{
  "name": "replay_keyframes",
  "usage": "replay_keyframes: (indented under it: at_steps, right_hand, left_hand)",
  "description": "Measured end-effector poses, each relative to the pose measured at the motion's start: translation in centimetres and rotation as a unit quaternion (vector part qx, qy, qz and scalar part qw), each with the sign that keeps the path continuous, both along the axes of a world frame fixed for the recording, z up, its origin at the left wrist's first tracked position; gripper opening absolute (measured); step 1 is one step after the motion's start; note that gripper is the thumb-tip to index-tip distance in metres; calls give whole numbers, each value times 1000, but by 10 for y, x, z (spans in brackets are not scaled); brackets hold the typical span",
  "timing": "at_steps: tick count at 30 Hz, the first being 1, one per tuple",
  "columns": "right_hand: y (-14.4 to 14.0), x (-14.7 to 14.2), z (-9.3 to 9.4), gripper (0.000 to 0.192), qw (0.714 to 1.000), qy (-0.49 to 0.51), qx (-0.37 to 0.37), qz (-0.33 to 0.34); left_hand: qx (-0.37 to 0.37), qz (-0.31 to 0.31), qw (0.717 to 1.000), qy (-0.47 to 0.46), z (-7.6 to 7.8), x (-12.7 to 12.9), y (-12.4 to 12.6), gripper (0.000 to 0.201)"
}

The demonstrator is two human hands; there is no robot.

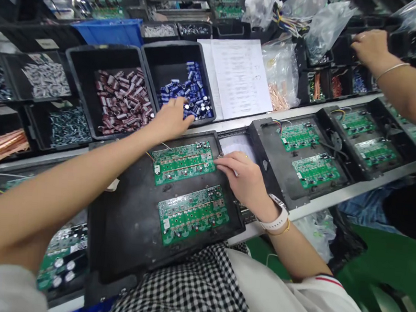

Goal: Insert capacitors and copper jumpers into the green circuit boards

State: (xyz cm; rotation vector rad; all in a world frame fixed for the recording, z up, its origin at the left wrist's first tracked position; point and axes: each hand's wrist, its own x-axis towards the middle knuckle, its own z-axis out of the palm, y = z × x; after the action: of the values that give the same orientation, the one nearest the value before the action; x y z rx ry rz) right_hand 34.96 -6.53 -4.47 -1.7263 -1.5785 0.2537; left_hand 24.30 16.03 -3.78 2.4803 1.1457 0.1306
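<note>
Here the left hand [171, 117] reaches into the bin of blue capacitors [189, 92] at about eleven o'clock from the black tray [123, 226], its fingers curled down among the loose parts; whether they already pinch one cannot be told. The right hand [244, 178] lies flat at the three o'clock edge of the upper circuit board [183, 162], fingers pressed together and touching the board's edge, holding nothing. A second circuit board [192, 213] sits at six o'clock from the first, in the same tray.

The capacitors look small, light, hard and smooth-cased, so they would likely roll or slip; a pinch across the barrel seems the sound hold, since the thin leads probably bend easily. The boards look stiff but delicate, best steadied by their edges.

A bin of maroon capacitors [120, 101] stands at nine o'clock from the blue ones, a printed sheet [241, 77] at three o'clock. Farther right, another person's hand [371, 46] reaches into small bins, above a neighbouring tray [265, 165] of boards
</note>
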Motion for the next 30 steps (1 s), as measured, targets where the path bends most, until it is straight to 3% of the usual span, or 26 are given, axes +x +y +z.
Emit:
replay_keyframes:
  at_steps: [3, 5, 8, 12, 18, 23, 27, 30]
  right_hand:
    - [-21, 7, 0, 13, 998, 22, -49, -25]
    - [-34, 9, -2, 11, 995, 32, -88, -37]
    - [-46, 11, -7, 9, 990, 61, -123, -26]
    - [-50, 11, -17, 7, 988, 95, -119, 23]
    - [-44, 8, -25, 12, 988, 59, -131, 53]
    - [-40, 6, -28, 15, 988, 41, -135, 65]
    - [-41, 6, -31, 14, 989, 41, -131, 63]
    - [-42, 5, -32, 14, 989, 39, -131, 59]
  left_hand:
    - [-4, 105, 992, 77, -21, 43, 32, 87]
    - [-26, 130, 989, 62, -34, 64, 41, 86]
    - [-22, 107, 994, 16, -46, 78, 50, 76]
    - [42, 75, 993, 84, -54, 73, 69, 77]
    - [78, 71, 984, 145, -51, 61, 75, 70]
    - [167, 62, 965, 190, -45, 57, 71, 53]
    - [159, 118, 971, 131, -38, 49, 79, 60]
    - [104, 85, 989, 69, -28, 46, 84, 61]
